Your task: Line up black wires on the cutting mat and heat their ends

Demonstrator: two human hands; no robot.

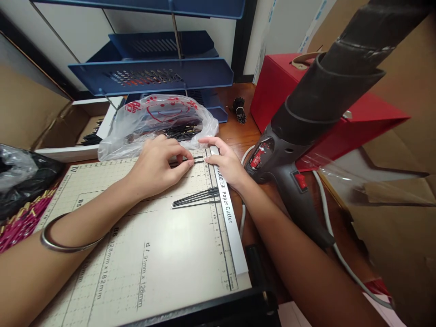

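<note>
A cream paper cutter board (184, 254) with printed grid lines lies in front of me. Near its far edge my left hand (161, 163) pinches thin black strips (198, 160) between thumb and fingertips. My right hand (226, 165) rests at the top of the white cutter rail (229, 209), its thumb at the strips' right end and its index finger stretched out. What lies under that thumb is too small to tell. Several black strips (194, 197) lie fanned on the board, their right ends at the rail. A metal bangle circles my left wrist.
A clear plastic bag (160, 118) holding black strips sits behind the board, below blue shelves (150, 75). A black heat gun (289, 150) stands at right before a red box (272, 81). A tied black bundle (239, 110) lies behind. Magenta items (29, 215) are at left.
</note>
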